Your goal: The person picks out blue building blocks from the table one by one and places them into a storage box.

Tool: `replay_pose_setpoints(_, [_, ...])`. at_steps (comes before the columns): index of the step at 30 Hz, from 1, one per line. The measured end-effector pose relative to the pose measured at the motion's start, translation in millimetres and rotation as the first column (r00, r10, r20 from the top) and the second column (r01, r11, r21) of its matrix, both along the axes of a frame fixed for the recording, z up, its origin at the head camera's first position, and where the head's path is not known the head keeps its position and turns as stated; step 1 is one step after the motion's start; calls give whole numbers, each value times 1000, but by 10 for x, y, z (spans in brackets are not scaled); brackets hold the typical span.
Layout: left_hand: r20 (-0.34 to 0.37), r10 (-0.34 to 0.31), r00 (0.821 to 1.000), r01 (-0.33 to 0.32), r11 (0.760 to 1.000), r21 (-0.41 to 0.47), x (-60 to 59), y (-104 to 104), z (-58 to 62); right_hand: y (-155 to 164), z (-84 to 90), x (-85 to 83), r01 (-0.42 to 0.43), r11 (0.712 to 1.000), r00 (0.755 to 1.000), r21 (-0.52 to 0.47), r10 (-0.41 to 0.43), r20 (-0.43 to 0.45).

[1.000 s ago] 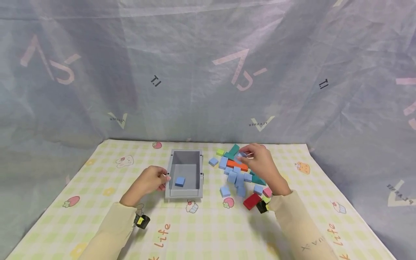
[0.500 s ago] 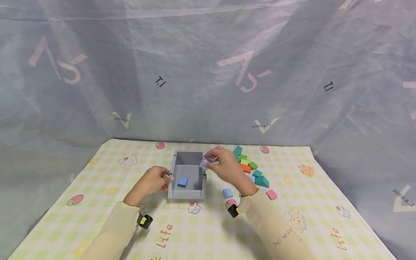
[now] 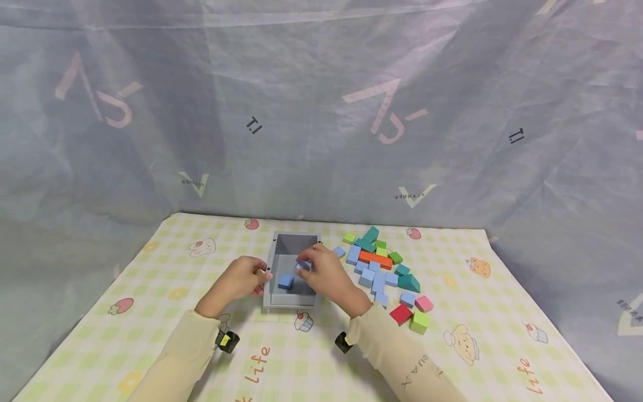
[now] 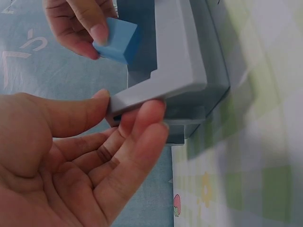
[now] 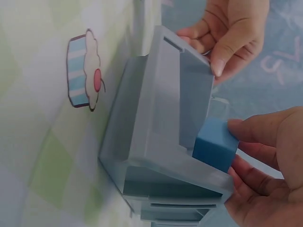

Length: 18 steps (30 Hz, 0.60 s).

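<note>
A grey rectangular box [image 3: 293, 300] stands on the table with its top uncovered. My left hand [image 3: 246, 277] grips the box's left rim, thumb on top and fingers beneath the lip, as the left wrist view shows. My right hand [image 3: 326, 273] pinches a light blue block [image 5: 217, 142] between thumb and fingers, over the box's opening near the right rim. Inside the box, on its floor, lies another blue block [image 3: 286, 281]. In the left wrist view the pinched blue block [image 4: 119, 40] appears beyond the near rim.
Right of the box lies a loose spread of blocks: several blue ones [image 3: 367, 277], a long orange one [image 3: 375, 259], teal ones [image 3: 409, 282], a red one [image 3: 401, 314], a pink one [image 3: 424, 303] and green ones [image 3: 419, 322]. A checked cloth [image 3: 296, 363] covers the table; a grey curtain [image 3: 301, 139] hangs behind.
My right hand has picked a light blue block from the spread and carried it left to above the box. The left hand keeps its grip on the rim.
</note>
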<state>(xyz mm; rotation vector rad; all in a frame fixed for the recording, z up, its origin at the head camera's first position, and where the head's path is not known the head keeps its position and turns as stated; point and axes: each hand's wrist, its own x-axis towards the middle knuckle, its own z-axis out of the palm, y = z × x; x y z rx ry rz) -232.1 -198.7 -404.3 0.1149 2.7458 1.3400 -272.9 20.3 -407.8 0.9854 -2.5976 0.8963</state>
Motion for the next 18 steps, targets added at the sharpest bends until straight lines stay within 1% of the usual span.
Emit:
replay_pose_setpoints(4, [-7, 7, 1000, -7, 1000, -3, 3, 13, 1, -5, -34, 8, 0, 1000, 1000, 12, 0, -11])
replay_pose_setpoints(10, [1, 10, 1000, -10, 1000, -6, 13, 14, -8, 5, -61, 42, -11, 999, 1000, 40, 10, 18])
replay_pose_setpoints(18, [-3, 10, 1000, -10, 1000, -9, 7, 17, 5, 15, -43, 68, -11, 998, 1000, 62, 11, 6])
